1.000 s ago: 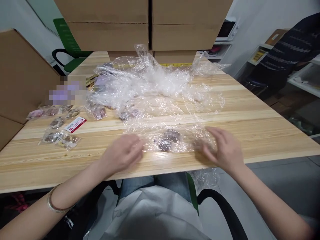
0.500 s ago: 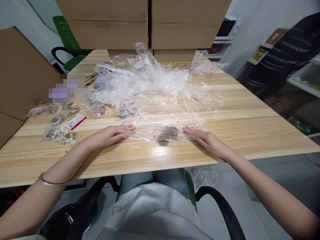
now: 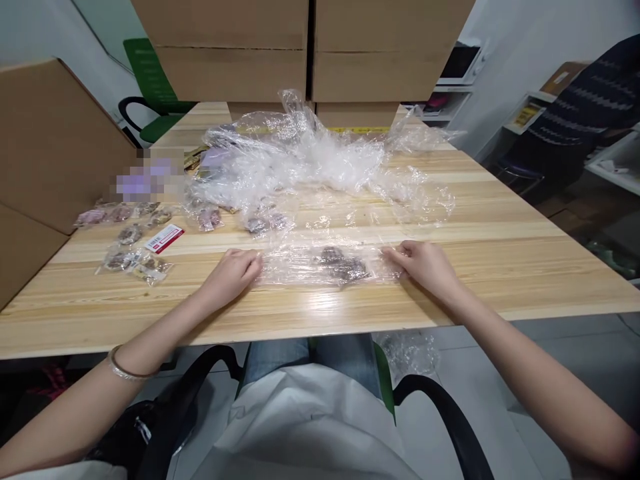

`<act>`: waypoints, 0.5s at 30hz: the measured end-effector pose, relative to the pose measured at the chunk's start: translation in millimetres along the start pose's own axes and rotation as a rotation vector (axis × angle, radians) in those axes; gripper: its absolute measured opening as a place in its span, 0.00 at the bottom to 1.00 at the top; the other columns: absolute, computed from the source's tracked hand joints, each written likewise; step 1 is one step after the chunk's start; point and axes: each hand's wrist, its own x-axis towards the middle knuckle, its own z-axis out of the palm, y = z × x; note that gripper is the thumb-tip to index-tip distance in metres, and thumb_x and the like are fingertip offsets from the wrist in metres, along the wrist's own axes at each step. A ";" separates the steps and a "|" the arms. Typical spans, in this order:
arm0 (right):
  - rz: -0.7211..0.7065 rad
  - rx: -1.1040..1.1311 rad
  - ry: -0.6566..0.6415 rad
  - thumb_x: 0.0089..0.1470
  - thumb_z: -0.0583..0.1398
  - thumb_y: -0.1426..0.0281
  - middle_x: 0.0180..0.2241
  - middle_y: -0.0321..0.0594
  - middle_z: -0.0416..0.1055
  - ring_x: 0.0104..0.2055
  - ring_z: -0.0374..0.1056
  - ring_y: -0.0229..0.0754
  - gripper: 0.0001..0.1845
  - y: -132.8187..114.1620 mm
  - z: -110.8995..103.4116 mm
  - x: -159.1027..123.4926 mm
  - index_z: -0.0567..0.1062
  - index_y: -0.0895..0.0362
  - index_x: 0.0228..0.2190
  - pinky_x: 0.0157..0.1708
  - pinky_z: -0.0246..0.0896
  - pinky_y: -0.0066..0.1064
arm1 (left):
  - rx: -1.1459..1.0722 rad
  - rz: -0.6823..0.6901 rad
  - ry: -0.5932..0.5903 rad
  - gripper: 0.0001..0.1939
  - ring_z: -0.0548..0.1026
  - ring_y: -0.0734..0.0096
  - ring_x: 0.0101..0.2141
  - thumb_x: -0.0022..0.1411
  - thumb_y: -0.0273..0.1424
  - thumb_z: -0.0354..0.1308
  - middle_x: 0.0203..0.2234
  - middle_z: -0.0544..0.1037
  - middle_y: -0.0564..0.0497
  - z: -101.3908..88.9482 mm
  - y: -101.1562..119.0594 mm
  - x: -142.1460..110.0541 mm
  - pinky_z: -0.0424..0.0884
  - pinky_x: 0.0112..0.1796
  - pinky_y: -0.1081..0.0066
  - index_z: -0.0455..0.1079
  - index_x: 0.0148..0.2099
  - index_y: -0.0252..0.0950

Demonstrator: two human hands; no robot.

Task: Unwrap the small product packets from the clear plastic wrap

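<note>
A sheet of clear plastic wrap point(image 3: 295, 263) stretches across the wooden table in front of me. My left hand point(image 3: 236, 270) is closed on its left end, and my right hand point(image 3: 417, 263) pinches its right end. Between the hands, under or inside the film, lies a small dark brownish-grey item point(image 3: 343, 264) whose kind I cannot make out. Behind it the film runs into a large crumpled heap of clear plastic point(image 3: 310, 160).
Several small bagged items point(image 3: 130, 233) and a red-and-white card point(image 3: 165, 238) lie to the left. Cardboard boxes stand at the back point(image 3: 240, 73) and on the left point(image 3: 55, 147). A person in a patterned sweater point(image 3: 583, 100) is at the far right.
My fingers, flat on the film before, have closed on its two ends. The film's near edge has folded over the dark item, which shifted slightly right. The view has shifted a little.
</note>
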 end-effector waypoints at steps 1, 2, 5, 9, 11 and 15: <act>0.013 -0.124 0.000 0.53 0.57 0.41 0.15 0.42 0.68 0.22 0.67 0.48 0.30 2.1 -3.3 0.0 0.67 0.53 0.17 0.25 0.56 0.36 | 0.065 0.018 -0.018 0.16 0.68 0.64 0.28 0.68 0.35 0.42 0.21 0.69 0.51 -0.6 -1.6 -1.7 0.65 0.43 0.60 0.57 0.27 0.40; 0.034 -0.219 0.015 0.52 0.56 0.39 0.16 0.43 0.68 0.22 0.66 0.49 0.31 4.6 -6.6 -1.6 0.68 0.53 0.18 0.24 0.55 0.36 | 0.129 0.018 -0.019 0.15 0.69 0.63 0.29 0.68 0.35 0.43 0.22 0.70 0.51 -1.0 -3.0 -4.0 0.64 0.43 0.59 0.59 0.27 0.39; -0.024 -0.309 0.204 0.54 0.55 0.40 0.27 0.51 0.75 0.29 0.71 0.55 0.31 11.9 -15.2 -14.6 0.75 0.57 0.32 0.28 0.62 0.42 | 0.275 -0.039 0.163 0.08 0.71 0.55 0.38 0.65 0.34 0.50 0.32 0.75 0.43 -1.7 -3.2 -12.1 0.66 0.43 0.55 0.66 0.35 0.37; -0.561 -0.177 0.086 0.59 0.57 0.55 0.59 0.53 0.67 0.60 0.65 0.60 0.34 13.7 -16.3 -35.9 0.63 0.55 0.62 0.54 0.63 0.55 | 0.164 0.250 0.298 0.17 0.67 0.49 0.56 0.63 0.33 0.55 0.56 0.69 0.37 -5.7 5.6 -16.4 0.65 0.54 0.53 0.66 0.54 0.36; -0.688 -0.111 -0.125 0.61 0.56 0.60 0.66 0.44 0.59 0.67 0.55 0.56 0.35 12.1 -10.8 -39.5 0.57 0.49 0.67 0.61 0.57 0.55 | 0.050 0.445 0.069 0.25 0.64 0.53 0.61 0.64 0.37 0.57 0.62 0.66 0.41 -6.2 10.0 -12.8 0.61 0.60 0.55 0.63 0.61 0.39; -0.632 0.017 -0.152 0.66 0.51 0.62 0.56 0.40 0.73 0.62 0.65 0.52 0.20 12.4 1.7 -31.8 0.74 0.48 0.55 0.59 0.62 0.50 | -0.068 0.376 -0.153 0.21 0.65 0.56 0.62 0.71 0.40 0.46 0.60 0.71 0.45 -1.7 11.6 -0.3 0.59 0.62 0.56 0.67 0.61 0.40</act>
